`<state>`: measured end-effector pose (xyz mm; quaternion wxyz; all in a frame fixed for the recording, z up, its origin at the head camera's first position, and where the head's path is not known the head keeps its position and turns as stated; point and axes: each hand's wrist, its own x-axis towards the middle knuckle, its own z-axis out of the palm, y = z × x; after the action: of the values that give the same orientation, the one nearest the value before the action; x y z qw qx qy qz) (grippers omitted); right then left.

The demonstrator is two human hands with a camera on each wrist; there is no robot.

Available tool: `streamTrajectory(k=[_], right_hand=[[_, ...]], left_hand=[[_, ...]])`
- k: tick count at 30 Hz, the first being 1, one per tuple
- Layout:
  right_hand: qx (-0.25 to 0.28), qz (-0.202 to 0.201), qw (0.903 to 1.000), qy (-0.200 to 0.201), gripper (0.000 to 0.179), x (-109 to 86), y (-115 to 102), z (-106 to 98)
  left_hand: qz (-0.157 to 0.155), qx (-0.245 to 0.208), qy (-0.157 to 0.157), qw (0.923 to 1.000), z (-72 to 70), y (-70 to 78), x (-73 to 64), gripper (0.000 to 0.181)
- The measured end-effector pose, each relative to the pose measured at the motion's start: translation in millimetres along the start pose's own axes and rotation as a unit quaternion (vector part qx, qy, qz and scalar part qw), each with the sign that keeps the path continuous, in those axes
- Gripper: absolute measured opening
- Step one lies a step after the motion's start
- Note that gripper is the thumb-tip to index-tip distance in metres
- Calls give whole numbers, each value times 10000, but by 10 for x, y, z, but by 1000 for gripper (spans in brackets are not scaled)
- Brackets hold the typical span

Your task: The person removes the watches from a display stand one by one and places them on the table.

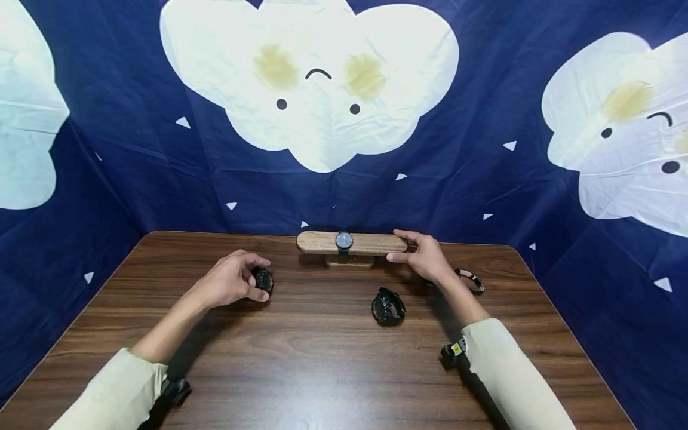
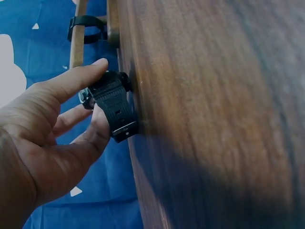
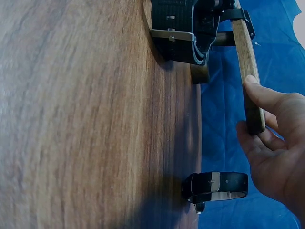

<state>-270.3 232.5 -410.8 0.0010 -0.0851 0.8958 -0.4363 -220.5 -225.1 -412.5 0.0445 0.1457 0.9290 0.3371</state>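
Note:
At the left of the table, my left hand (image 1: 235, 278) pinches a chunky black wristwatch (image 1: 264, 280) between thumb and fingers. The left wrist view shows its ridged black strap (image 2: 114, 107) and buckle hanging at the table surface. My right hand (image 1: 424, 255) grips the right end of a wooden watch stand (image 1: 372, 243), thumb on the near side of its bar. A dark-faced watch (image 1: 344, 240) is strapped around the middle of that bar. Another chunky black watch (image 1: 388, 306) lies in front of the stand, its strap buckled into a loop.
Behind my right forearm lies a watch with a slim black strap (image 1: 472, 280), partly hidden in the head view; its buckled loop (image 3: 217, 186) shows in the right wrist view. A blue curtain with white clouds (image 1: 333, 197) hangs behind the wooden table (image 1: 312, 358).

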Motion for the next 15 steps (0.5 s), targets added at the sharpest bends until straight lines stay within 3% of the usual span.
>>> streamTrajectory(k=[15], right_hand=[[5, 2, 10000, -25, 72, -7, -13, -2]], left_hand=[[-355, -41, 232, 9991, -85, 50, 17, 71]])
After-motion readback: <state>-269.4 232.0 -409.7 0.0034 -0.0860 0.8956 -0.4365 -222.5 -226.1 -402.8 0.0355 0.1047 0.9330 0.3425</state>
